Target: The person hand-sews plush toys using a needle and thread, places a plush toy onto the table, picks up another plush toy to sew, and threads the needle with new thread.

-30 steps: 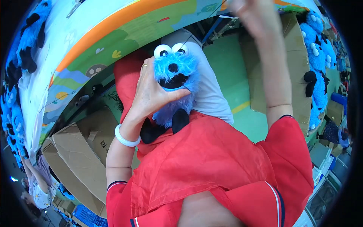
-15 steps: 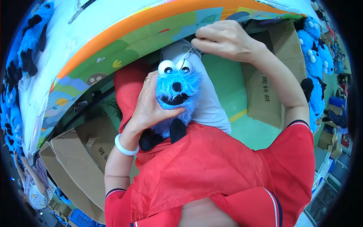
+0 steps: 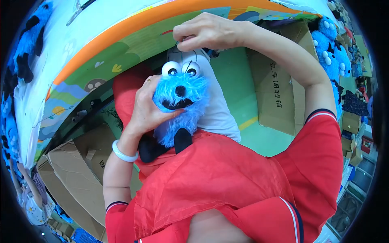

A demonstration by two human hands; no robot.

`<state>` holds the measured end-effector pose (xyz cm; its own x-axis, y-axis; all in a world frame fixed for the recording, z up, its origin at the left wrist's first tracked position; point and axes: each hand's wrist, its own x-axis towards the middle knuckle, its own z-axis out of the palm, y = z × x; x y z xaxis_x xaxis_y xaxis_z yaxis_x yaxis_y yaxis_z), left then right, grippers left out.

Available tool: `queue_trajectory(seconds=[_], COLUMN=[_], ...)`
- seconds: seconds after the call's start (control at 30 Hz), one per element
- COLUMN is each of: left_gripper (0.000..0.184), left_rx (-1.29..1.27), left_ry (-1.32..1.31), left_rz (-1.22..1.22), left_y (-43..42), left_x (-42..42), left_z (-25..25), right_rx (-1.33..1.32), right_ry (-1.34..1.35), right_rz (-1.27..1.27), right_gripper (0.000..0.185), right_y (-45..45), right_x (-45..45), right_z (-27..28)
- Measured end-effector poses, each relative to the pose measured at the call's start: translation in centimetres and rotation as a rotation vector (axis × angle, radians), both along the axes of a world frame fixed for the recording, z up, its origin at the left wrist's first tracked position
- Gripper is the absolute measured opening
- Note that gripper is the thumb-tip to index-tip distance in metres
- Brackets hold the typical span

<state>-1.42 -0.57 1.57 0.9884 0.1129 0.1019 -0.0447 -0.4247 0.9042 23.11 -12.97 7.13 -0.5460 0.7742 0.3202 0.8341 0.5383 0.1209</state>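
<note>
A fluffy blue plush toy point(image 3: 188, 117) with bulging white eyes point(image 3: 191, 69), a black nose and black feet rests upright on my lap. My left hand point(image 3: 146, 105) is shut around its head from the side, with the thumb under the dark mouth. Above the toy, my right hand point(image 3: 206, 33) pinches a thin pale needle point(image 3: 182, 59) that points down between the two eyes. Dark thread loops near the eyes and the fingers. Where exactly the needle's lower tip sits, I cannot tell.
A white-topped table point(image 3: 117, 20) with a colourful printed edge curves ahead. Cardboard boxes stand at the left point(image 3: 75, 174) and right point(image 3: 275, 93). More blue plush toys are piled at the left point(image 3: 30, 44) and right point(image 3: 328, 48). Another person's arm point(image 3: 32, 184) shows at lower left.
My right hand has moved left, from up and right of the toy to above its eyes, and the needle now stands nearly vertical. My left hand keeps its grip on the toy.
</note>
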Motion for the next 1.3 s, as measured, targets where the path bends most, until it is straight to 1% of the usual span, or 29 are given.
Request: queue_trajectory(seconds=[0.1,0.13,0.27,0.53,0.63,0.97,1.1,1.13,1.17,1.23,1.27,1.3], left_gripper=[0.058,0.058,0.053,0.050,0.049,0.044,0.043,0.044,0.048,0.053,0.057,0.059], left_rx=[-0.089,-0.091,-0.231,-0.324,-0.357,-0.401,-0.457,-0.430,-0.395,-0.426,-0.392,-0.393], left_ry=[0.037,0.037,0.046,0.078,0.064,0.128,0.155,0.137,0.104,0.036,0.089,0.154], left_rz=[-0.019,-0.009,-0.044,-0.050,-0.039,-0.094,-0.101,-0.120,-0.151,-0.202,-0.205,-0.175], left_y=[0.6,0.8,1.1,1.0,1.0,1.2,1.1,1.2,1.2,0.8,0.8,0.7], left_x=[0.4,0.6,0.8,0.8,1.1,1.5,1.6,1.6,1.6,2.2,2.2,2.0], left_z=[0.7,0.9,0.9,0.0,-0.1,-0.8,-1.0,-1.1,-1.4,-1.4,-1.5,-1.0], right_rx=[-0.200,-0.203,-0.237,-0.274,-0.300,-0.381,-0.297,-0.267,-0.162,-0.211,-0.212,-0.155], right_ry=[0.270,0.269,0.440,0.554,0.572,0.431,0.329,0.328,0.354,0.306,0.317,0.307], right_rz=[0.001,0.010,0.036,0.027,0.019,0.075,0.145,0.200,0.234,0.172,0.162,0.135], right_gripper=[0.013,0.013,0.014,0.011,0.010,0.011,0.020,0.011,0.012,0.011,0.008,0.007], right_y=[0.9,1.1,0.9,-0.1,-0.1,0.1,0.1,0.0,0.0,-0.8,-1.1,-1.2], right_x=[0.2,0.2,0.0,-1.6,-1.9,-2.3,-2.8,-3.2,-3.3,-3.7,-3.8,-3.9], right_z=[-0.9,-1.2,-2.1,-2.9,-2.7,-1.8,-1.4,-1.4,-1.8,-1.0,-1.1,-1.8])
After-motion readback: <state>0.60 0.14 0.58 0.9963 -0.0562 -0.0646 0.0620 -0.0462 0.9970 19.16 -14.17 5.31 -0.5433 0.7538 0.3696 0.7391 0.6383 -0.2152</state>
